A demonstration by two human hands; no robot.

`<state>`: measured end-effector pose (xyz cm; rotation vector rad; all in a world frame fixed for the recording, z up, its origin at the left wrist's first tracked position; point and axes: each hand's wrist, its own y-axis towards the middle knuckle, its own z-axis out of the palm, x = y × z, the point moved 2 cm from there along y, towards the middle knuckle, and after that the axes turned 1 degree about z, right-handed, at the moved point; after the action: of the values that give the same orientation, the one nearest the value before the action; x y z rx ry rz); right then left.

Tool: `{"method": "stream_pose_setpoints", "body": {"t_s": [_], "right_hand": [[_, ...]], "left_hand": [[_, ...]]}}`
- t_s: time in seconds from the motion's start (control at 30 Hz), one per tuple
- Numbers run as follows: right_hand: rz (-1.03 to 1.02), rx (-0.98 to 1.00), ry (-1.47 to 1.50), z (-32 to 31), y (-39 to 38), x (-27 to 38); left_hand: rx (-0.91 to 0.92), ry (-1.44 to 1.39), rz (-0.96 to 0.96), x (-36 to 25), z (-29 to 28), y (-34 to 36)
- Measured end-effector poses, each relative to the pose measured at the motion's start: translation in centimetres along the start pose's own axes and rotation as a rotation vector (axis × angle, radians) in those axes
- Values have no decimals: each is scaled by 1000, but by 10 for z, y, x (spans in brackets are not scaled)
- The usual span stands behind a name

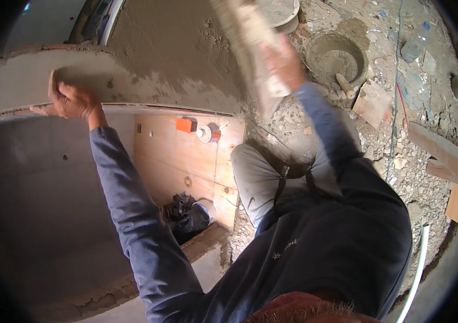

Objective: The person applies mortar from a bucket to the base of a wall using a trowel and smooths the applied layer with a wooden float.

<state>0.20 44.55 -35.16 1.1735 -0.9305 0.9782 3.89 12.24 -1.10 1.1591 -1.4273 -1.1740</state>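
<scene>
My right hand (287, 64) is closed on a long, pale wooden board (250, 29), smeared with mortar and blurred by motion. The board slants along the right end of a wall coated in wet grey plaster (169, 43). At the left, my left hand (73, 101) has its fingers curled at the edge of the smooth grey ledge (16, 81), one digit pointing up. A thin strip runs along this edge beside the hand. Whether the fingers also hold something small is hidden.
A mortar tub (362, 54) with a wooden-handled tool (345, 85) stands on the rubble floor, near a pale bucket (293, 24). A tiled recess holds an orange box (186, 125), a white-capped bottle (207, 134) and a black bag (186, 218). Boards (439, 151) lie far right.
</scene>
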Motion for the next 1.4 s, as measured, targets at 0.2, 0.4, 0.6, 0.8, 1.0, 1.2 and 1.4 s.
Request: {"method": "stream_pose_setpoints", "body": {"t_s": [0.2, 0.4, 0.6, 0.8, 1.0, 1.2, 1.4], "right_hand": [[217, 116, 186, 172, 9, -1], [270, 262, 406, 219, 79, 43], [137, -1, 241, 221, 118, 19], [579, -17, 650, 206, 89, -92], [790, -120, 688, 207, 19, -114], [426, 85, 544, 230, 6, -39], [328, -90, 332, 216, 170, -68]], "left_hand": [[18, -288, -114, -1, 11, -3], [11, -208, -16, -6, 13, -3], [12, -176, 6, -11, 16, -7], [47, 18, 125, -5, 15, -4], [78, -180, 77, -3, 14, -6], [73, -155, 25, -17, 10, -4], [18, -5, 177, -8, 15, -4]]}}
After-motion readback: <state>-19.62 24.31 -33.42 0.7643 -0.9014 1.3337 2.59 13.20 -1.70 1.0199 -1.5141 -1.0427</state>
